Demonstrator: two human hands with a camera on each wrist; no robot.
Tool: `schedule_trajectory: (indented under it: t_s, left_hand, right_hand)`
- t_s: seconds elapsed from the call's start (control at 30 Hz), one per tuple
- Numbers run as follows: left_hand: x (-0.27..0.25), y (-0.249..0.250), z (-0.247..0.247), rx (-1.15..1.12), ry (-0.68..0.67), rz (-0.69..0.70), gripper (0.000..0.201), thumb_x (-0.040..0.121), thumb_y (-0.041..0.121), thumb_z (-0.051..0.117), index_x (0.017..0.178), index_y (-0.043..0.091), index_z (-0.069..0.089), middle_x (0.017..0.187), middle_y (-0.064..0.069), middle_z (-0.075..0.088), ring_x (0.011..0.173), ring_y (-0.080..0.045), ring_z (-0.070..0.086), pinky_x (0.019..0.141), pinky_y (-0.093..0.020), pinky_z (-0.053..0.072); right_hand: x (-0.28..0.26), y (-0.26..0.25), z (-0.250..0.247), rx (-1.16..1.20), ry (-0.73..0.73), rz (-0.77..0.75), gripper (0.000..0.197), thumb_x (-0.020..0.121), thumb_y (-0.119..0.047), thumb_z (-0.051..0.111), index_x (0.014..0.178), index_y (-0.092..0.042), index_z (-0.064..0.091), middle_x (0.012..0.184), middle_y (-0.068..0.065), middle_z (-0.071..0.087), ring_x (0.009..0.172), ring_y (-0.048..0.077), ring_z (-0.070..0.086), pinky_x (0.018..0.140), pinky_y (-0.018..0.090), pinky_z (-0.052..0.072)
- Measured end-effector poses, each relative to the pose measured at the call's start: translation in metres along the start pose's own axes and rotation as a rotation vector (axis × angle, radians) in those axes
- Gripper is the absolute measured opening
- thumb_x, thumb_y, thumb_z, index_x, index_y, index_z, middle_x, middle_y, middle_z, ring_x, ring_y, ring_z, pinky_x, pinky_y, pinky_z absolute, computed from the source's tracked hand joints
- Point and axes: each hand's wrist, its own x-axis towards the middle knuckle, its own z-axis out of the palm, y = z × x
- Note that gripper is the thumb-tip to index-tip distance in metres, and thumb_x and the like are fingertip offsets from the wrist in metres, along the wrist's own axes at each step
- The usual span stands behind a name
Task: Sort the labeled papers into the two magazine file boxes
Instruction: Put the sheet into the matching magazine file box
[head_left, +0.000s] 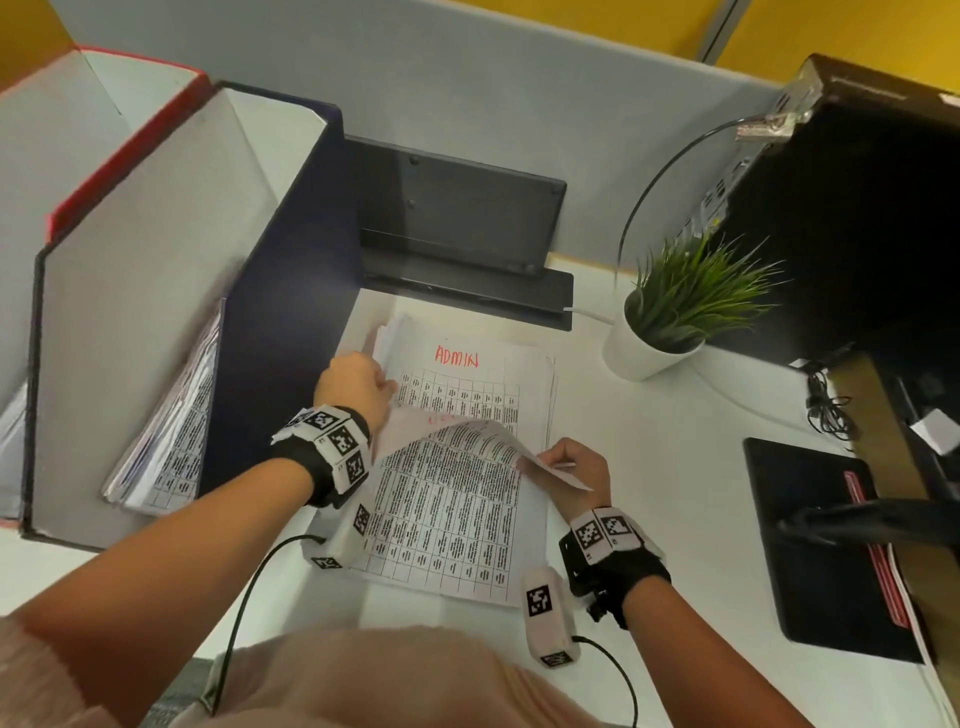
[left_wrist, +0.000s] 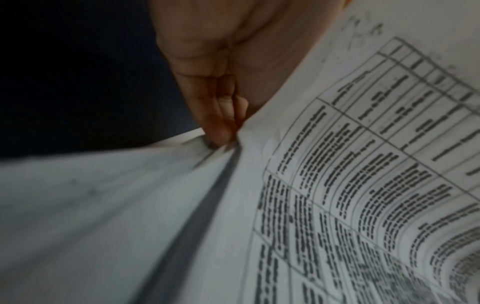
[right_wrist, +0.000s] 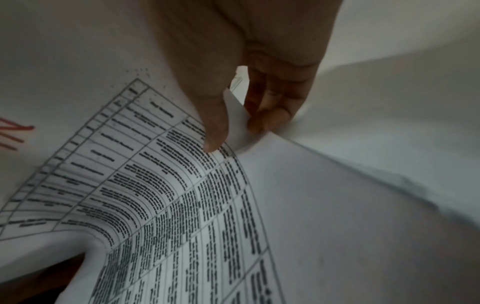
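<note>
**Lift one sheet clean off the pile before you file it**

On your far left stands the red-edged white magazine file box (head_left: 93, 156), and just beside it the dark navy magazine file box (head_left: 280, 249), which already holds a slanted sheaf of printed papers (head_left: 171, 415). Both mouths face you, so the route is short.

Your left hand (head_left: 358, 384) is curled at the upper left edge of the top white sheet printed with a black table (head_left: 447, 488), pinching it there; the left wrist view shows the fingers (left_wrist: 221, 123) closed on the paper's edge. Your right hand (head_left: 576, 467) pinches the turned-up right corner between thumb and fingers (right_wrist: 270, 117). The sheet bows up off the stack of white papers (head_left: 524, 384), whose next page reads "ADMIN" in red. Read the lifted sheet's own label before choosing a box; from here I cannot make it out. Keep both pinches light and check that only one sheet has come up.

The pile lies on the white counter (head_left: 649, 519). Further right sit a green plant in a white pot (head_left: 670, 322) and a black pad (head_left: 821, 545). A grey partition (head_left: 467, 78) backs the counter.
</note>
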Motion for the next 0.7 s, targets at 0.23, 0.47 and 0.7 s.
schedule_trajectory:
  t_s: [0.23, 0.47, 0.7]
  left_hand:
    - [-0.017, -0.006, 0.007, -0.211, 0.278, 0.378, 0.023, 0.091, 0.006, 0.057, 0.11, 0.01, 0.069, 0.103, -0.007, 0.063, 0.1, -0.025, 0.056, 0.084, -0.037, 0.05]
    - [-0.016, -0.007, 0.008, -0.754, 0.162, 0.181, 0.044, 0.091, -0.001, 0.05, 0.075, 0.038, 0.062, 0.096, -0.007, 0.07, 0.085, -0.018, 0.064, 0.076, -0.04, 0.055]
    - [-0.022, -0.002, 0.001, -0.984, -0.089, 0.189, 0.034, 0.089, -0.008, 0.043, 0.072, 0.016, 0.06, 0.088, -0.001, 0.063, 0.084, -0.015, 0.059, 0.063, -0.021, 0.052]
  right_hand:
    - [0.014, -0.004, -0.006, -0.034, 0.014, 0.098, 0.037, 0.081, 0.012, 0.055, 0.056, -0.014, 0.051, 0.057, -0.003, 0.047, 0.05, 0.003, 0.044, 0.046, 0.006, 0.035]
    - [0.017, -0.004, -0.006, 0.015, 0.135, -0.007, 0.043, 0.059, 0.002, 0.082, 0.06, -0.017, 0.044, 0.059, -0.007, 0.047, 0.055, 0.008, 0.042, 0.05, 0.015, 0.036]
    - [0.015, -0.01, -0.012, 0.044, 0.023, -0.017, 0.037, 0.069, 0.004, 0.076, 0.103, -0.004, 0.062, 0.086, 0.004, 0.064, 0.076, 0.012, 0.059, 0.068, 0.019, 0.051]
